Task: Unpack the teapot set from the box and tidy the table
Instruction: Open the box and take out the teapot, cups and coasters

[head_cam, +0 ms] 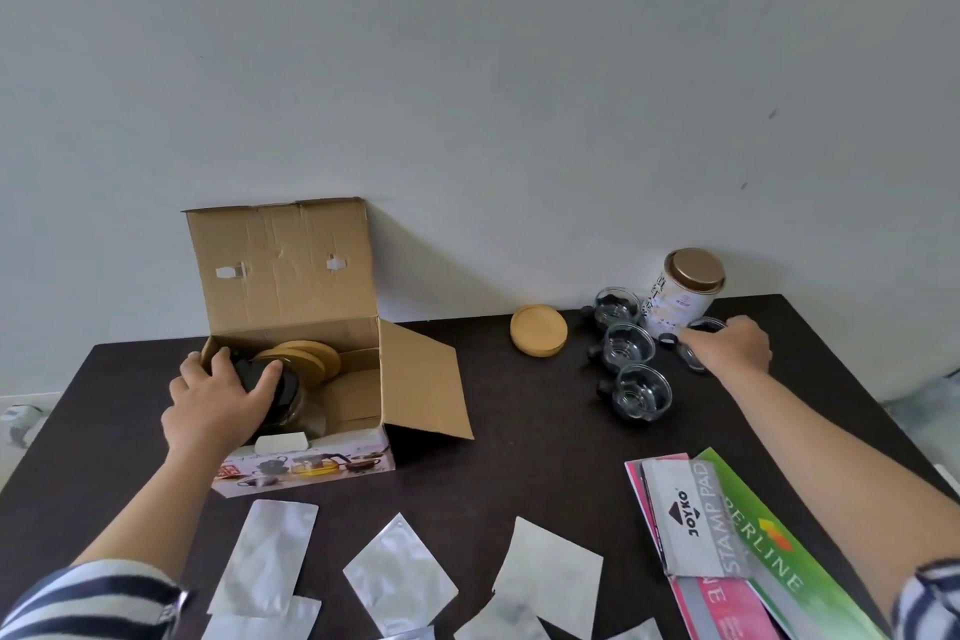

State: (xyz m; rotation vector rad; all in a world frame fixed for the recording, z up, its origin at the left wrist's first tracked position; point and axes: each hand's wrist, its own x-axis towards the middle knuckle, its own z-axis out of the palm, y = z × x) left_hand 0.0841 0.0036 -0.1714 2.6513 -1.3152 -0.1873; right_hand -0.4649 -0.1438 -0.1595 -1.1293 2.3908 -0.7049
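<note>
An open cardboard box stands on the dark table, its lid leaning against the wall. Inside it are a glass teapot with a black lid and wooden coasters. My left hand reaches into the box and grips the teapot's top. At the far right stand three glass cups with black handles in a row. My right hand rests on another glass cup next to a white tin.
One wooden coaster lies apart, left of the cups. Several silver foil pouches are strewn along the near edge. A stack of pink, grey and green packages lies at the front right. The wall runs right behind the table.
</note>
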